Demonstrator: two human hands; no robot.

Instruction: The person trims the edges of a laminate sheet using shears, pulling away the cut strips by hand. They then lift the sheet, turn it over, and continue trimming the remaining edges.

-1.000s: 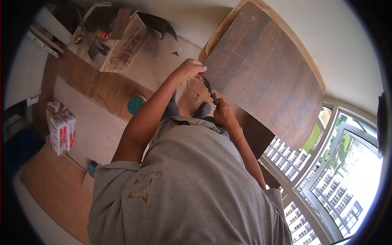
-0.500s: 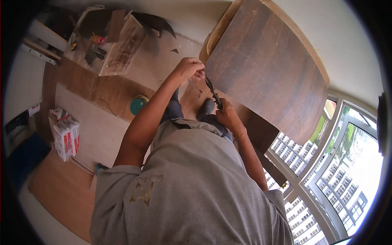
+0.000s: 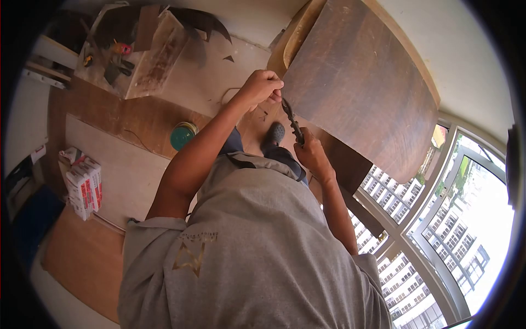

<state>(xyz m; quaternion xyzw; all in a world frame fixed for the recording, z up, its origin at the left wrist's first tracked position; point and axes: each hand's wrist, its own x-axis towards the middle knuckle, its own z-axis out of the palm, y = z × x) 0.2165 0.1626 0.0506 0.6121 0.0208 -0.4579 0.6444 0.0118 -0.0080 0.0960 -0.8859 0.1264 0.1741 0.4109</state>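
Observation:
A large dark wood board [image 3: 361, 82] stands tilted in front of me. My left hand [image 3: 262, 88] is closed at the board's lower left edge, next to the tip of a slim dark tool [image 3: 292, 122]. My right hand [image 3: 310, 152] grips that tool's lower end, and its shaft runs up along the board's edge toward my left hand. What my left fingers pinch is too small to make out. My grey shirt [image 3: 246, 252] fills the lower middle of the view, and a grey shoe [image 3: 274, 133] shows below the hands.
A green round tin [image 3: 182, 136] sits on the brown floor panel to the left. Stacked white and red boxes [image 3: 83, 183] lie further left. A cluttered bench with hand tools [image 3: 118, 55] is at the upper left. A window [image 3: 449, 241] overlooking apartment blocks is at the right.
Both hands and the tool have shifted slightly upward along the board's edge. The grips look the same.

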